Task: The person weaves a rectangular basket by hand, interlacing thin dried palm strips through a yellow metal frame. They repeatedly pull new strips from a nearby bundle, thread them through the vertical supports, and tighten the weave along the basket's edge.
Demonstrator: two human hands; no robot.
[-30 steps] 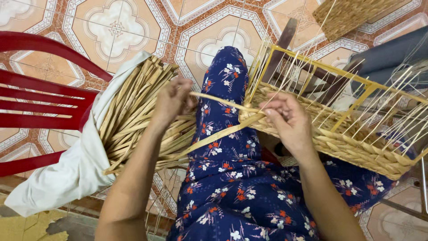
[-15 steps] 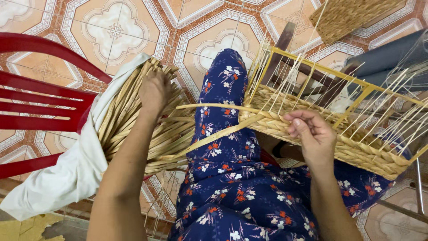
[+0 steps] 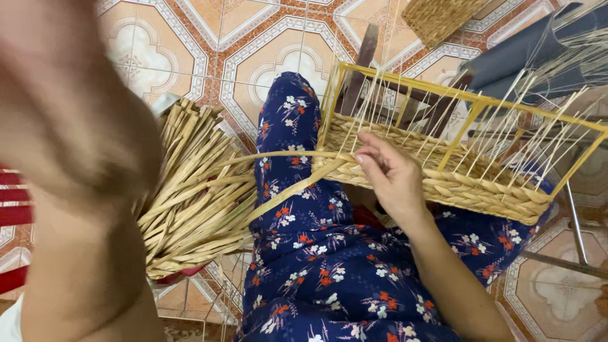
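Observation:
A half-woven straw basket (image 3: 481, 190) on a yellow wire frame (image 3: 468, 98) rests on my lap, over a blue flowered dress (image 3: 329, 266). My right hand (image 3: 392, 180) lies on the basket's woven wall with its fingers curled where two loose straw strands (image 3: 285, 154) leave the weave; it seems to pinch them there. The strands run left towards a bundle of straw (image 3: 196, 202) beside my leg. My left hand (image 3: 69, 107) is raised close to the camera, a large blur at the upper left. Whether it holds anything is hidden.
A red plastic chair (image 3: 9, 209) stands at the far left behind the blurred arm. Another woven basket (image 3: 443, 16) sits on the patterned tile floor (image 3: 253, 38) at the top. A dark grey object (image 3: 525, 54) with thin reeds lies at the top right.
My left hand has lifted off the straw bundle and swung up close to the camera. My right hand has slid left along the basket wall to where the strands leave it.

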